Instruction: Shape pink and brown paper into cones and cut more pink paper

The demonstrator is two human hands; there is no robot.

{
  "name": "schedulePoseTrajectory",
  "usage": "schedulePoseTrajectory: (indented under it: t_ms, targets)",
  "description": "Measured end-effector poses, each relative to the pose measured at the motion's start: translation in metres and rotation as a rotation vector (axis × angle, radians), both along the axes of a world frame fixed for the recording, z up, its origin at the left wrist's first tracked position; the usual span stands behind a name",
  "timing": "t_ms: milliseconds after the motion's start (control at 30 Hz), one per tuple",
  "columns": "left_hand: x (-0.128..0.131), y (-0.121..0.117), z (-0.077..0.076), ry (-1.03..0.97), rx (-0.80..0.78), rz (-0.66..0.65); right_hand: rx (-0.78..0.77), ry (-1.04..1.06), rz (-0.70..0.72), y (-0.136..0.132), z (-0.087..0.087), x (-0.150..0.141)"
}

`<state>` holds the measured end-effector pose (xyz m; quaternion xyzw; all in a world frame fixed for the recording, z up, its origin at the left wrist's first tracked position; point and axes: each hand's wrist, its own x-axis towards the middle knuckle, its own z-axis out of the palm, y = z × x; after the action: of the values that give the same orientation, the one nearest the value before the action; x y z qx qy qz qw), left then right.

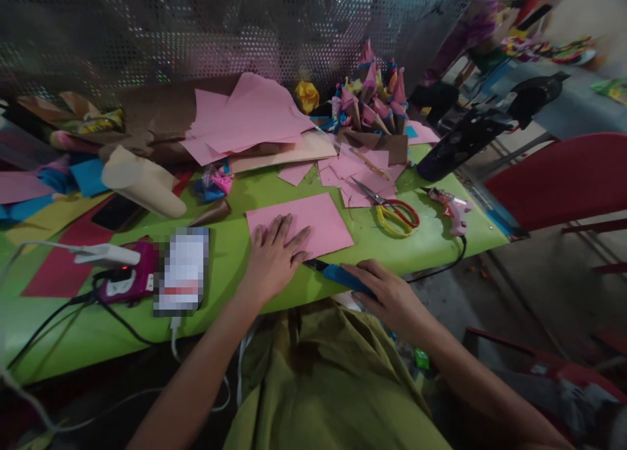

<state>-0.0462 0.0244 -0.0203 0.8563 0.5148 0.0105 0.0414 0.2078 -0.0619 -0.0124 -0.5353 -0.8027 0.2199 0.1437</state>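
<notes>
A rectangular sheet of pink paper (323,221) lies on the green tabletop (235,277) right before me. Pressed flat on its left part, fingers spread, is my left hand (274,257). My right hand (385,290) grips the blue handle of a utility knife (343,277). The dark blade points left and touches or nearly touches the paper's near edge, just by my left fingertips. Beyond the paper, to the right, rest scissors (392,216) with red and yellow handles. Farther right is a pink glue gun (453,208) with a black cord.
Large pink sheets (249,120) are stacked at the back, with pink scraps (362,166) beside them. Folded paper cones (372,97) stand behind. On the left are a paper roll (142,182), a phone (183,270) and a magenta power strip (132,273). A red chair (563,182) stands right.
</notes>
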Motion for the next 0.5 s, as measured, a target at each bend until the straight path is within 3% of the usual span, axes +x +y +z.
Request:
schedulePoseTrajectory:
  t_ms: [233, 367, 500]
  targets:
    - [0.005, -0.001, 0.007, -0.03, -0.08, 0.035, 0.095, -0.117, 0.01, 0.002, 0.001, 0.0]
    - [-0.004, 0.006, 0.011, -0.011, -0.078, 0.008, 0.141, -0.12, 0.025, 0.004, -0.001, 0.002]
    - [-0.015, 0.012, 0.006, 0.039, -0.052, -0.024, 0.185, -0.098, 0.044, 0.002, -0.004, 0.007]
